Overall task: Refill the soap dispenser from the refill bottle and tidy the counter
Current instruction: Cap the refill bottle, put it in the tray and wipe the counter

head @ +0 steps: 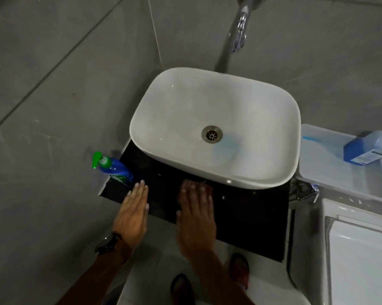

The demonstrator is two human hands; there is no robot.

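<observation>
Both hands lie flat and empty over the front of the black table (240, 216), fingers straight: the left hand (134, 213) near its left edge, the right hand (196, 214) before the white basin (216, 126). The soap dispenser (113, 167) stands at the table's left rear corner. The blue refill bottle (368, 150) rests on a plastic tray (330, 179) beyond the right edge.

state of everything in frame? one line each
Dispenser: upright, back left corner of counter, pump on.
Refill bottle: lying in the tray, right of sink.
Sink: empty, blue smear near the drain.
Tap: not running.
Left hand: open, flat, empty.
Right hand: open, flat over counter, empty.
</observation>
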